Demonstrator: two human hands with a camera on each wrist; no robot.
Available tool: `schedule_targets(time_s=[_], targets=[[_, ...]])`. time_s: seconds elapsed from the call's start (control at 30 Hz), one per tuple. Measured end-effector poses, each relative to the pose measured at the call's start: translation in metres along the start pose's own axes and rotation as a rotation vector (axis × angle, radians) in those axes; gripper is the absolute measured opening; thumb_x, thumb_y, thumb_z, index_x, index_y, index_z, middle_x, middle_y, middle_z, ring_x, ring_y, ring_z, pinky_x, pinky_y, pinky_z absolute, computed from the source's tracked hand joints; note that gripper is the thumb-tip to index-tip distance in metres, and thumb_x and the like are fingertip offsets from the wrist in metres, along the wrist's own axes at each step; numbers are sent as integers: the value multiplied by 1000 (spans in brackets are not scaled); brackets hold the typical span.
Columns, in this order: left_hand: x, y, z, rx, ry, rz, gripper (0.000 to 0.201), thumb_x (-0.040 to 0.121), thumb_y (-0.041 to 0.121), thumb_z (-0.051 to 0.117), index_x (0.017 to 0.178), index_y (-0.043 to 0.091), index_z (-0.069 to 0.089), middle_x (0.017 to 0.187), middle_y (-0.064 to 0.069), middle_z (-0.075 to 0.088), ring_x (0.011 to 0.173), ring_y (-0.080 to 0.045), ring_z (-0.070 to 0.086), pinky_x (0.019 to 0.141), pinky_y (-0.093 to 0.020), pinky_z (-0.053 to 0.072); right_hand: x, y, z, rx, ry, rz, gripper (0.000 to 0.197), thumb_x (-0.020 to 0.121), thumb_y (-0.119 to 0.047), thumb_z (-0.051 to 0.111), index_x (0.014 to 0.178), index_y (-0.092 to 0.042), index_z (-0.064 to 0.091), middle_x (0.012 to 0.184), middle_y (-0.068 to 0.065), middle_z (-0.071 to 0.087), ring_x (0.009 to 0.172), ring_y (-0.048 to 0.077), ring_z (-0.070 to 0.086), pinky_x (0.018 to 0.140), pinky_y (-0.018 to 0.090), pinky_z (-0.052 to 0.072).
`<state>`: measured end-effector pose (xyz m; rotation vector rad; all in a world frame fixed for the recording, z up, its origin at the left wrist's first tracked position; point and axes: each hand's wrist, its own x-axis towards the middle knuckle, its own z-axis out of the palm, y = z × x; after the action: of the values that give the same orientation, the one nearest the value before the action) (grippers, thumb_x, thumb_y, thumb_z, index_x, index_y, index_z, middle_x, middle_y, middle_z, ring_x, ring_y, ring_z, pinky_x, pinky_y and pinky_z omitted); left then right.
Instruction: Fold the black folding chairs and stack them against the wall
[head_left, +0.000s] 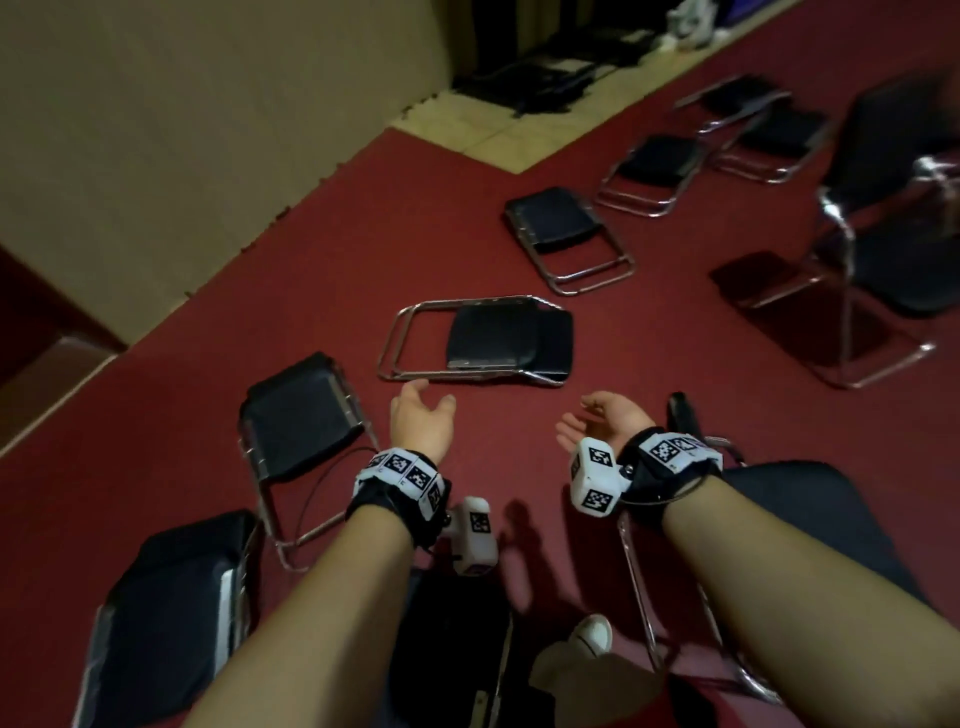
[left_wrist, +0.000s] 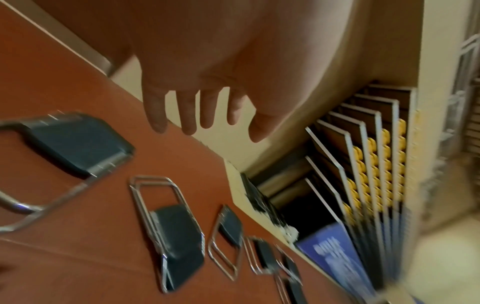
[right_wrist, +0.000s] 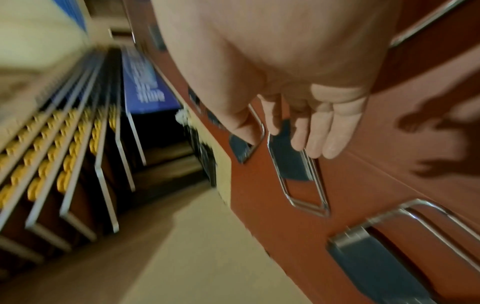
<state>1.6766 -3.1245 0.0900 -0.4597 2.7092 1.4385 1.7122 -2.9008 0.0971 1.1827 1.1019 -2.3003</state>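
Both hands, left hand and right hand, empty and slack-fingered; grip folded chair at 12 o'clock by frame, lift level.

The folded chair at 12 o'clock has a shiny chrome-looking metal tube frame and a black padded seat with a slight vinyl-like sheen. The floor is matt dark-red carpet, and the wall at 10 o'clock is flat matt beige.

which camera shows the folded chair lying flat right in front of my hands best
The head view: the folded chair lies whole and sharp on the red floor. The left wrist view shows it blurred; the right wrist view has fingers covering part.
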Motion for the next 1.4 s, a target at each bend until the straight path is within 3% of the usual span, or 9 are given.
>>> schedule_targets(time_s=[0.23,0.4,0.47,0.53,0.6,0.67,0.73,1.1,1.4], targets=[[55,77,101,98,-229,148,44,94,28,63,135,16,53,134,-8,54,111,-21,56,96,-31,44,37,-70,-64,215,141,-44,19,100,-19,44,86,-7,46,93,12,52,79,28,57,71,40,46],[78,125,160,111,-320,211,39,94,24,63,131,14,58,131,-8,57,100,-15,55,87,-25,39,46,-107,-95,378,194,-54,22,100,-19,44,80,-11,43,93,8,53,77,24,56,93,36,46],[79,145,182,125,-374,236,36,93,22,64,128,14,61,128,-9,60,105,-21,59,89,-26,42,41,-120,-111,522,179,-73,22,99,-18,44,77,-14,40,116,-8,54,103,11,61,86,28,47],[76,163,204,147,-434,275,34,92,21,65,125,13,63,125,-9,62,102,-22,61,86,-25,42,33,-133,-126,625,176,-95,19,99,-18,43,80,-16,41,120,-17,51,134,9,43,78,28,49],[69,181,225,160,-516,317,32,92,19,65,123,12,64,121,-8,64,95,-19,59,82,-24,40,26,-145,-143,630,221,-146,10,99,-18,45,94,-9,46,96,-1,55,124,12,55,75,33,51],[64,195,244,176,-587,349,29,92,18,65,121,11,64,119,-7,66,96,-19,60,83,-25,41,22,-155,-157,620,281,-211,13,98,-16,47,101,-4,49,94,10,57,91,23,64,73,37,50],[59,205,260,199,-649,382,27,92,17,66,118,10,65,115,-7,66,100,-22,62,87,-27,45,17,-162,-167,617,322,-249,12,97,-15,48,97,-3,50,95,13,58,81,28,62,73,41,50],[93,255,371,331,-1012,584,25,94,16,65,118,11,65,108,-3,63,93,-19,58,80,-24,41,48,-176,-204,892,550,-347,17,98,-16,47,88,-3,51,90,9,57,77,26,61,67,40,48],[175,325,440,396,-1244,818,25,90,11,67,115,7,68,111,-10,69,100,-23,62,84,-23,41,84,-220,-151,1198,701,-541,14,99,-16,46,88,-8,50,87,11,57,75,29,61,64,41,52]])
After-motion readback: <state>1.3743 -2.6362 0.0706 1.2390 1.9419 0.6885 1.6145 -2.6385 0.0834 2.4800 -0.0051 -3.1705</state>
